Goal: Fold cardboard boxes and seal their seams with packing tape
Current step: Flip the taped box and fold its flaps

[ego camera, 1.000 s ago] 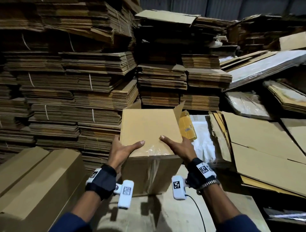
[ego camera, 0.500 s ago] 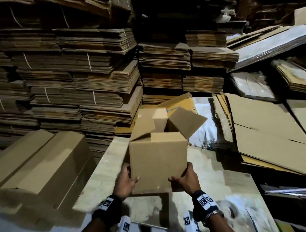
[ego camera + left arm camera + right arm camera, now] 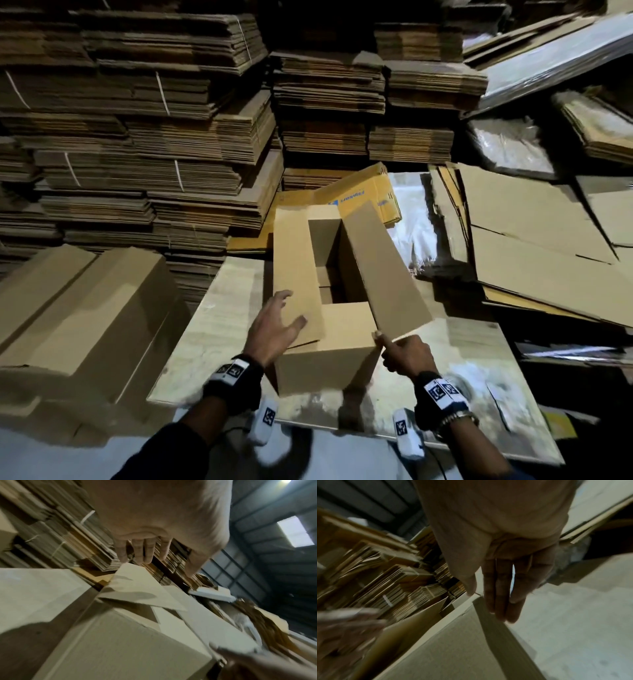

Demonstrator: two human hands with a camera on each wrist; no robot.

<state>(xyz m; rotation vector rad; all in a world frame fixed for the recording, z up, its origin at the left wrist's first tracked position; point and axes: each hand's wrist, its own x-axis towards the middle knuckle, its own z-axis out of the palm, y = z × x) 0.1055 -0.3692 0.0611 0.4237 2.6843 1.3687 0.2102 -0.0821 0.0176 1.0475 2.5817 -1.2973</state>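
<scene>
Here, a plain brown cardboard box [image 3: 322, 366] stands upright on the pale counter [image 3: 212, 329], top open, near the counter's near edge. Its two long flaps are partly raised: the left flap [image 3: 296, 274] leans inward over the opening, the right flap [image 3: 383, 270] tilts up and out to the right. A short near flap [image 3: 346, 322] lies folded down across the near end of the opening. The interior is dark, with a glimpse of the bottom flaps.

Left hand [image 3: 274, 325]: fingers spread and straight, over the near end of the left flap. It holds nothing; the left wrist view shows finger shadows on the flap, but whether skin touches card is unclear through the blur.

Right hand [image 3: 406, 356]: at the box's near right corner, thumb and fingers closed on the near corner of the right flap. In the right wrist view the fingers [image 3: 503, 591] lie along the flap's underside, the thumb on the other face.

Surroundings: tall strapped stacks of flattened cartons [image 3: 137, 137] fill the far and left side. A flattened yellow printed carton [image 3: 363, 195] lies just beyond the box. Two long assembled brown boxes [image 3: 85, 315] sit left of the counter. Loose flat cardboard sheets [image 3: 534, 246] and clear plastic wrap [image 3: 411, 219] lie to the right.
</scene>
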